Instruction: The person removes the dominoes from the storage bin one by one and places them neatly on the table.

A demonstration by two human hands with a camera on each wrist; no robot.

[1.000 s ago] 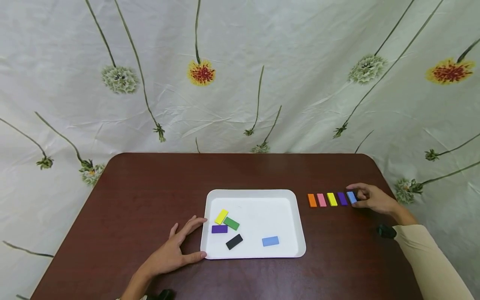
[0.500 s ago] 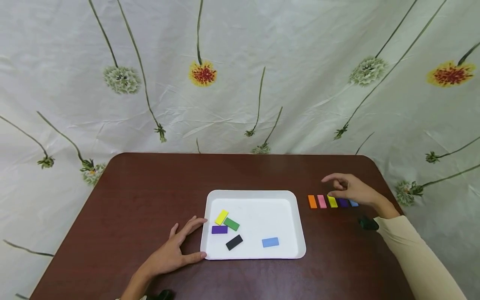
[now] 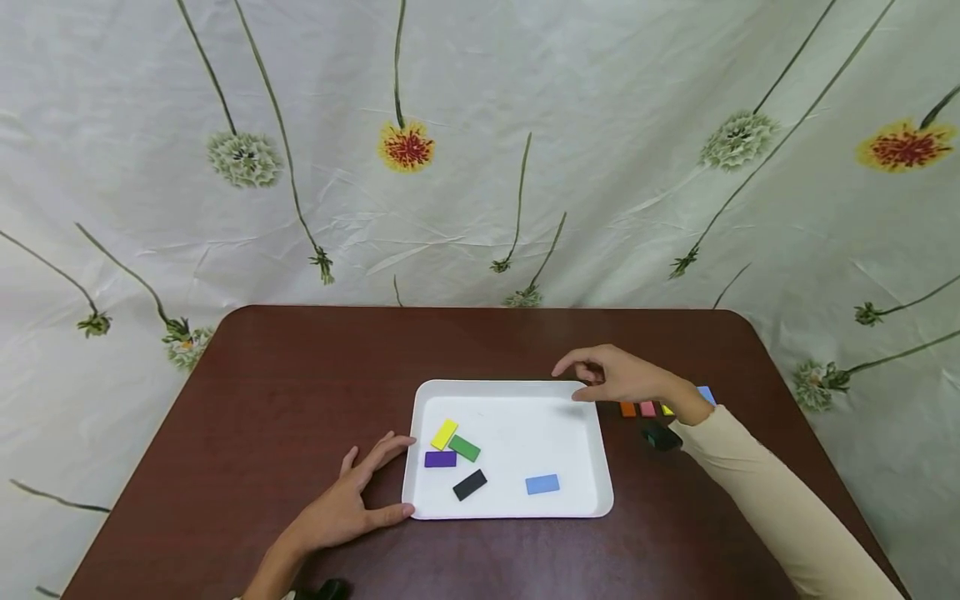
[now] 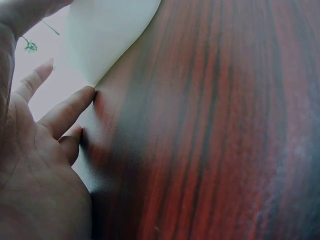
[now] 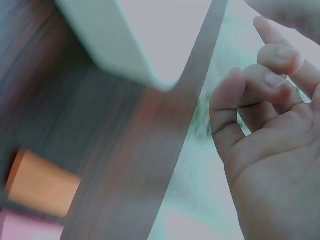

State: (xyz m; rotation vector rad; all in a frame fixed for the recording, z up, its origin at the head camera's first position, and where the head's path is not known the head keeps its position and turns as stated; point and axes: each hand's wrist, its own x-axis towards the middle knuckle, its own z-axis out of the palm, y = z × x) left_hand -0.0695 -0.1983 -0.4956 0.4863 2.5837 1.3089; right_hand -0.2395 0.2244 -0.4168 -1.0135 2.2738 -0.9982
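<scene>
My left hand (image 3: 335,508) rests at the left side of the white tray (image 3: 604,492), thumb and fingertips touching its rim. In the left wrist view those fingers (image 4: 70,110) reach out to the tray's edge. Above the tray's far right corner hovers my right hand (image 3: 618,375), with nothing visible in it; the right wrist view shows several fingers (image 5: 227,110) loosely bent. Inside the tray lie a yellow block (image 3: 444,434), a green block (image 3: 465,448), a purple block (image 3: 440,459), a black block (image 3: 469,485) and a light blue block (image 3: 542,484).
Right of the tray, a row of blocks is partly hidden by my right arm: an orange block (image 3: 627,409), a pink block (image 3: 647,409), a yellow one and a blue block (image 3: 707,393) show. The dark brown table (image 3: 337,358) ends before a flowered cloth (image 3: 465,208).
My right hand has left the blue block at the row's right end and moved left over the row to the tray. That block stays in the row. My left hand has stayed put.
</scene>
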